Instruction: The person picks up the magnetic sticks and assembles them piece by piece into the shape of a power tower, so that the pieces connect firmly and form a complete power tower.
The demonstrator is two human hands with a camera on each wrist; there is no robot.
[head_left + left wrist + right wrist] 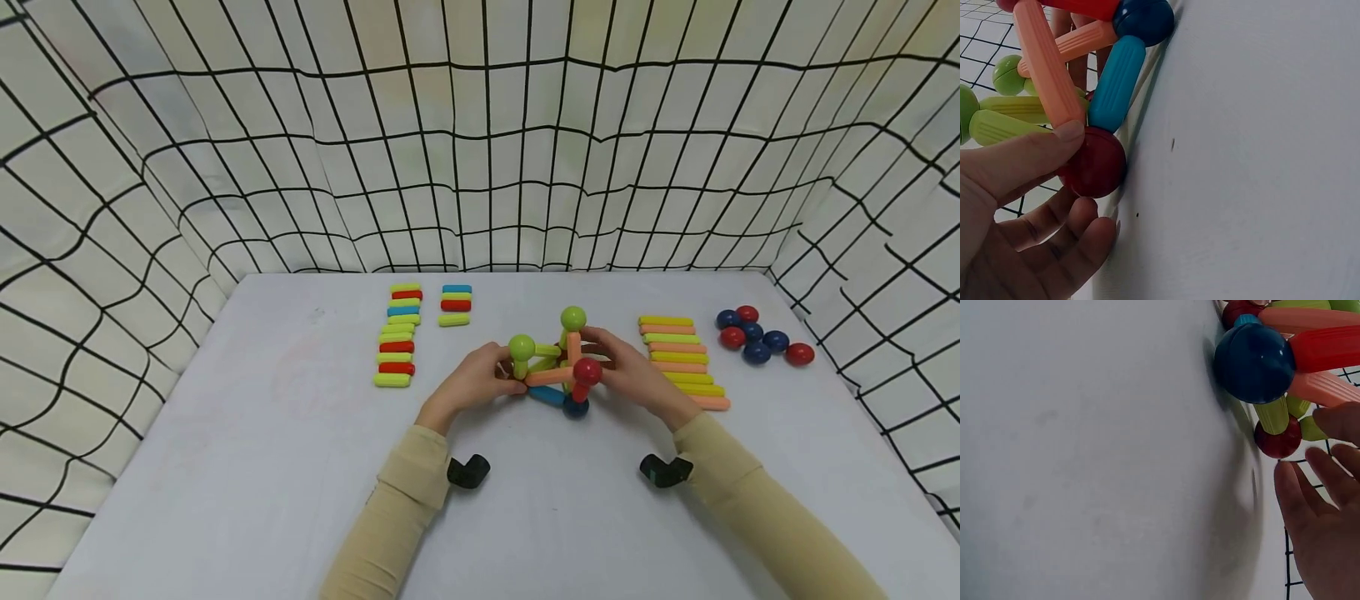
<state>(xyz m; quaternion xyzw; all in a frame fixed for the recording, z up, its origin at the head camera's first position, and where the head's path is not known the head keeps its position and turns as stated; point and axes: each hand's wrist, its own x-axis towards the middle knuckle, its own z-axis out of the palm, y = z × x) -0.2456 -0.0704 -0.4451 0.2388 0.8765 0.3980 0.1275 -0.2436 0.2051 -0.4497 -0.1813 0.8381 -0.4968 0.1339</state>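
A structure of sticks and balls stands on the table between both hands, with a blue stick [547, 395] and a dark blue ball [576, 407] low at its front. Its top carries green balls [522, 347] and a red ball [587, 372]. The left hand [480, 379] pinches the left corner; in the left wrist view its thumb and fingers hold a dark red ball [1096, 164] where a salmon stick [1047, 62] and a blue stick [1117, 84] meet. The right hand [637, 371] is at the right side, fingers spread near another dark red ball [1279, 439] in the right wrist view.
Short sticks [396, 347] lie in a column at left, with a smaller group [456, 305] beside it. Long yellow and salmon sticks [678, 358] lie right of the structure, and loose red and blue balls [757, 352] farther right. Black netting [487, 133] over white cloth surrounds the table [247, 433].
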